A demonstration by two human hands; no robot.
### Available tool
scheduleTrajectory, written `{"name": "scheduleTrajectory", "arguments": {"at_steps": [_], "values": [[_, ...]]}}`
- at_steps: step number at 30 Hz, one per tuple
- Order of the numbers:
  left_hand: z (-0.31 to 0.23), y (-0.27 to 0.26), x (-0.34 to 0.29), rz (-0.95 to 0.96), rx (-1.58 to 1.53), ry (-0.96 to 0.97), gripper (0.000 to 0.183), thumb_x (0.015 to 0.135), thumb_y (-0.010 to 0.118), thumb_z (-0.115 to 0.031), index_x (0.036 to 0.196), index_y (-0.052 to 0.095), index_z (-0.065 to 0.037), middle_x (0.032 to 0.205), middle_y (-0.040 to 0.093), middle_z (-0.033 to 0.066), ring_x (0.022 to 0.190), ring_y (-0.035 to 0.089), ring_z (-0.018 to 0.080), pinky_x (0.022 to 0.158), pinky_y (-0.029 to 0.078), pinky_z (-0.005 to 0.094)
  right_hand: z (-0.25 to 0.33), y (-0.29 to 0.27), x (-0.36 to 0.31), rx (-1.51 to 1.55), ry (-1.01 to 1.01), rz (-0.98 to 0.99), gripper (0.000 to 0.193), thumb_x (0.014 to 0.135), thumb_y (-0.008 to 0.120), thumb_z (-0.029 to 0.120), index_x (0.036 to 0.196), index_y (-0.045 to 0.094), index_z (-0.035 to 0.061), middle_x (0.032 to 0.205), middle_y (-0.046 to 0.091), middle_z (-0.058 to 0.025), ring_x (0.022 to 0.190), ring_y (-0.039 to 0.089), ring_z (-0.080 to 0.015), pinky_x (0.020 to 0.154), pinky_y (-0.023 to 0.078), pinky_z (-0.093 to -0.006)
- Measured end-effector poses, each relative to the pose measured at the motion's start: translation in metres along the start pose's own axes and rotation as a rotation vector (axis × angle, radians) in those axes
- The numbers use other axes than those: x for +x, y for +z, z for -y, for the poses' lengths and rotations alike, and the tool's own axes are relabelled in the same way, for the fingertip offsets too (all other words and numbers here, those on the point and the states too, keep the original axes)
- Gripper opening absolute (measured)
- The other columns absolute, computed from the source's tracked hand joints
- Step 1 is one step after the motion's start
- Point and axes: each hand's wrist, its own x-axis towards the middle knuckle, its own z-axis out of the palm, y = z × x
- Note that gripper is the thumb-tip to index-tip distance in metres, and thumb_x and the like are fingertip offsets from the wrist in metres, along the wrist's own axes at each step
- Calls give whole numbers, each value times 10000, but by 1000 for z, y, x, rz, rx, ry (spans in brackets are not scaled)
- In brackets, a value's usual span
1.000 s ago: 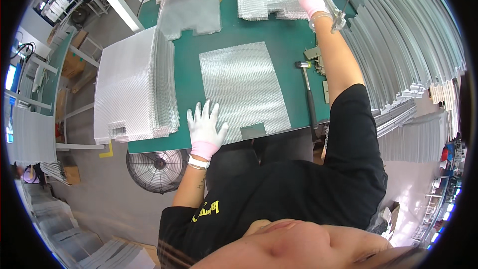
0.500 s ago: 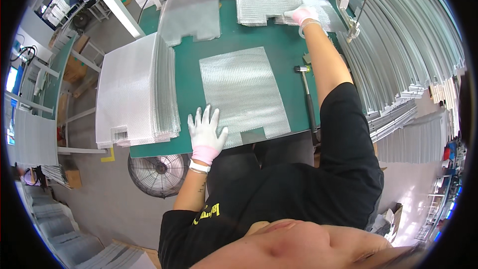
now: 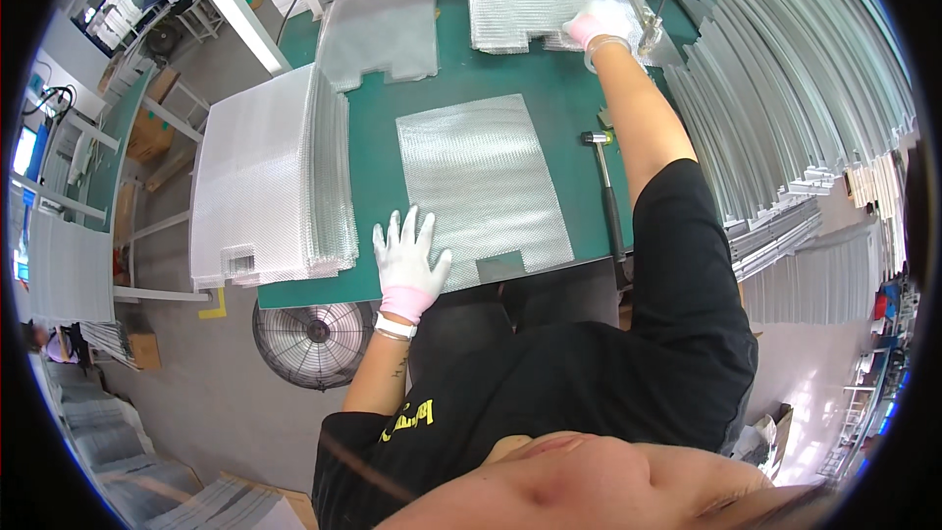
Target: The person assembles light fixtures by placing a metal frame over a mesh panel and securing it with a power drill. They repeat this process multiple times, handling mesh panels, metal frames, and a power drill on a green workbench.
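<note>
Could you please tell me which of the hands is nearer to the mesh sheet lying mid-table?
Left: the left hand is spread at the near-left corner of the mesh sheet, while the right hand is beyond its far edge, off to the right.

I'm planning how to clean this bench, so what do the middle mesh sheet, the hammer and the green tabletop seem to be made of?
Sheet: probably bare metal, perhaps aluminium, given its silvery sheen and fine mesh pattern.
Hammer: shiny, likely metal shaft; dull black grip, likely rubber or plastic; head too small to tell.
Tabletop: smooth matte green, perhaps rubber or vinyl, judging by even colour.
</note>
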Motion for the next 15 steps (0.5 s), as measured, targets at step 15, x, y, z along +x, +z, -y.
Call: {"name": "scheduleTrajectory", "arguments": {"at_steps": [15], "values": [[1,1,-1,3,22,-8,650,870,605,-443,1434,515,-131,1515,411,143,1421,347,391,1192,176,599,-2,20,6,211,63,84,568,764,705,393,1193,680,22,1270,655,-205,1163,652,-308,1001,517,-385]]}}
